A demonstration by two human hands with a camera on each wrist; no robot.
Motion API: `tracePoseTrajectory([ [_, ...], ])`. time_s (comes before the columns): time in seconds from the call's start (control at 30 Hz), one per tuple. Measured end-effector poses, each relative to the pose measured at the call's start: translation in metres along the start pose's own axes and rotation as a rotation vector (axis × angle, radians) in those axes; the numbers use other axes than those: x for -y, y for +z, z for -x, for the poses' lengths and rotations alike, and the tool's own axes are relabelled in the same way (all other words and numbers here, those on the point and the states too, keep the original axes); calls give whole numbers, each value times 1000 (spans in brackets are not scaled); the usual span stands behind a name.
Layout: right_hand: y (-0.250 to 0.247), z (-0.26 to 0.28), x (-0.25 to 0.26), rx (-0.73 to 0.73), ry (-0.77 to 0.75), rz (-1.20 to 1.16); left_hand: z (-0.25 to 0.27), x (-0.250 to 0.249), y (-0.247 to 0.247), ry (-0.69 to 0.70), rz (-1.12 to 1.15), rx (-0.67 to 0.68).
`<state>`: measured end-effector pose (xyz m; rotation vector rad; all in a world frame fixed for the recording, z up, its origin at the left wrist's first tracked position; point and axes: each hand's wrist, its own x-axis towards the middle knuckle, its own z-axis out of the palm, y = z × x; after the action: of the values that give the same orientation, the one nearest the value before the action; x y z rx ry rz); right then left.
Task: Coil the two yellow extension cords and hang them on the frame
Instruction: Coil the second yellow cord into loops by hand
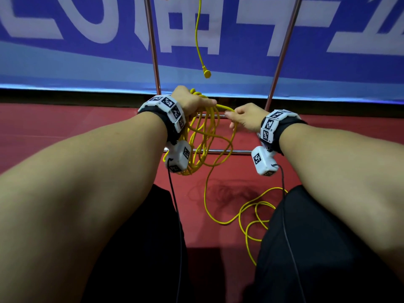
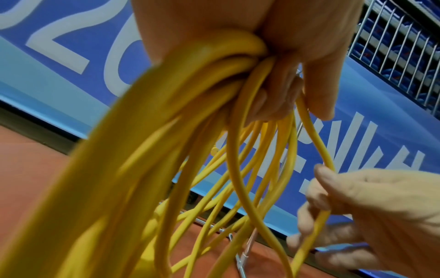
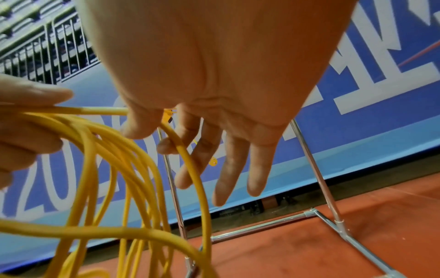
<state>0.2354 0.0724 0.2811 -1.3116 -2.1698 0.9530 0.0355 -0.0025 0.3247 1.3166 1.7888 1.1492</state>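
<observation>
My left hand grips the top of a coil of yellow extension cord, whose several loops hang down in front of the metal frame. In the left wrist view its fingers are curled round the bundled strands. My right hand pinches one strand between thumb and forefinger just right of the left hand, and the other fingers hang straight. The cord's loose tail snakes over the floor between my legs. A second yellow cord hangs from the frame's top, its plug dangling.
The frame's two chrome uprights and base bars stand on a red floor before a blue banner wall. Black wrist-camera cables hang beside my dark-trousered legs. A railing and seats rise behind the banner.
</observation>
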Motion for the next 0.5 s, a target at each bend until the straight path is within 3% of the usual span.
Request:
tracePoseTrajectory([
  [0.2,-13,1,1,-163,-13,72,-4,2,-7,10,56,-104],
  [0.4,-10,1,-6,-71,6,93,-10,2,-11,18,127,-215],
  [0.5,-6,6,-13,31,107,-7,-14,4,-15,-4,187,-292],
])
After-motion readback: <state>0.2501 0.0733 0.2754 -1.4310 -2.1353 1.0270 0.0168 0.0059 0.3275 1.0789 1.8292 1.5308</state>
